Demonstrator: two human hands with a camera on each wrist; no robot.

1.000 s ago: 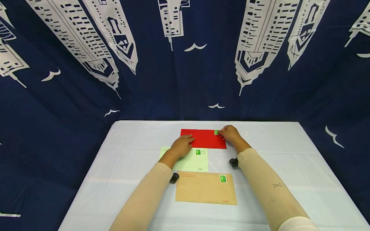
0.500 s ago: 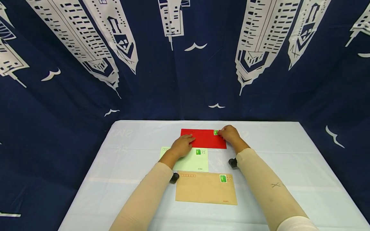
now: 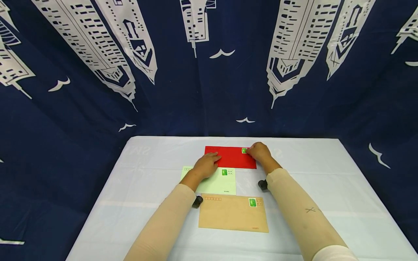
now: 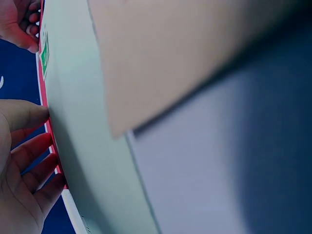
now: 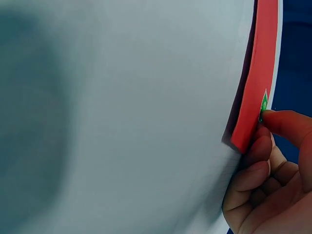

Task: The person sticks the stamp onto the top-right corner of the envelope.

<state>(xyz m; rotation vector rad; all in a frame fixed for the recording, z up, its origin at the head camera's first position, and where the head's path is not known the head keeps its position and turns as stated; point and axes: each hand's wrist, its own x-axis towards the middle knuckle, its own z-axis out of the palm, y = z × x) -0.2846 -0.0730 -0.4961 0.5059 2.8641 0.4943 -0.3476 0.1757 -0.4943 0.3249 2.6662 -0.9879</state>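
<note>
A red envelope [image 3: 233,159] lies at the back of the white table. Across its left part my left hand [image 3: 206,165] rests, fingers spread and fairly straight on the paper. At the upper right corner my right hand [image 3: 260,151] pinches the edge of a green stamp [image 3: 244,150] with thumb and forefinger. In the right wrist view the thumb covers one end of the stamp [image 5: 264,101], and the other fingers curl below the envelope's right end. Whether the whole stamp lies flat cannot be seen.
Nearer me lies a pale green envelope [image 3: 217,185] with its own stamp [image 3: 224,172], partly under my left hand. Closest is a brown envelope [image 3: 233,215], also bearing a green stamp [image 3: 253,202]. A dark blue curtain [image 3: 202,90] hangs behind the table [image 3: 156,174].
The right hand has shifted very slightly left with the stamp, which sits a little further inside the red envelope's right edge. My left hand has stayed in place.
</note>
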